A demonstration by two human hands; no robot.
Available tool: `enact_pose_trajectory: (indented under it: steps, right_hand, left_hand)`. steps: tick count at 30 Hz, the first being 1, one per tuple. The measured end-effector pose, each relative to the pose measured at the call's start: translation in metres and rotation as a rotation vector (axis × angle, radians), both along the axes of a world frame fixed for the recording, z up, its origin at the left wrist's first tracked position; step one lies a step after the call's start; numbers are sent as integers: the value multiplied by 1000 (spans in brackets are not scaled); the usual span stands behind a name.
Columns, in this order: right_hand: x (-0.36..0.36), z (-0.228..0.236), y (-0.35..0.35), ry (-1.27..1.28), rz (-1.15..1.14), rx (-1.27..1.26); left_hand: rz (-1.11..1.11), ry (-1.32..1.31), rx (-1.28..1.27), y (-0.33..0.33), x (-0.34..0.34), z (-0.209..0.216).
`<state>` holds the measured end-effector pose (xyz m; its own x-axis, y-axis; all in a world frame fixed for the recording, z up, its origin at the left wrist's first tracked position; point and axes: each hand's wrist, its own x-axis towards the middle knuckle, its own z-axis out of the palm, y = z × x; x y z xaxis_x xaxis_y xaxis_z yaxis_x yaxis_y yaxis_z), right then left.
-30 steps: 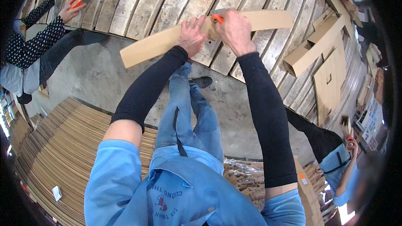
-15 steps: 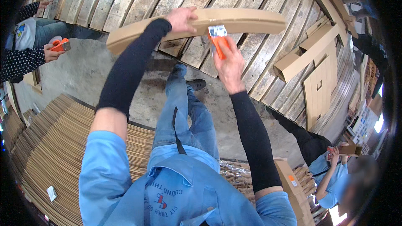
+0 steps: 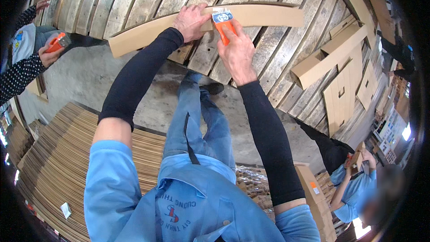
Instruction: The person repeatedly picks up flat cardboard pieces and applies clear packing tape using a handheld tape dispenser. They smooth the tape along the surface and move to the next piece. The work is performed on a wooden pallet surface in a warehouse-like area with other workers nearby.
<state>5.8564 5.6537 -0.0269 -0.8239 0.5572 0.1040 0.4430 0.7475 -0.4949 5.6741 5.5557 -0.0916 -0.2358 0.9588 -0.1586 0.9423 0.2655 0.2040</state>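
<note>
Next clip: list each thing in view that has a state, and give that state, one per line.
Flat cardboard piece: folded flat, held up in both hands.
Left hand: shut on the cardboard piece's edge.
Right hand: shut on the orange tape dispenser, pressed against the cardboard.
Open cardboard box: erected, flaps open, on its side.
Stack of flat cardboard: unfolded, piled.

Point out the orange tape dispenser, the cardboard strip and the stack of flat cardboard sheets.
orange tape dispenser [image 3: 225,28], head view, on its orange body.
cardboard strip [image 3: 268,15], head view, on its bare right part.
stack of flat cardboard sheets [image 3: 58,161], head view, on its top sheet.
</note>
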Motion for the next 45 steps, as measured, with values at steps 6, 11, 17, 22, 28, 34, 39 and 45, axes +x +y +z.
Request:
enact_pose_trajectory:
  steps: [6, 11, 17, 22, 28, 34, 39, 45]
  right_hand:
    - [31, 36, 8, -36, 11, -73]
    - [45, -10, 18, 34, -2, -1]
    - [51, -33, 19, 118, -14, 21]
    - [86, -33, -1, 56, -28, -47]
    - [67, -36, 6, -61, -57, -77]
    - [10, -19, 37, -240, 10, -61]
    - [12, -3, 54, -275, 64, -59]
    - [159, 17, 79, 68, -334, -616]
  left_hand:
    - [127, -450, -5, 17, -51, -5]
    - [180, -703, 5, 39, -52, -26]
    - [-8, -53, 326, 22, 1, -28]
    - [42, -6, 273, 21, 6, -15]
    - [1, 166, 310, 36, 22, -20]
    - [129, 113, 188, 79, 51, -24]
    - [142, 293, 52, 86, 40, -24]
    - [453, 487, -101, 67, -5, 24]
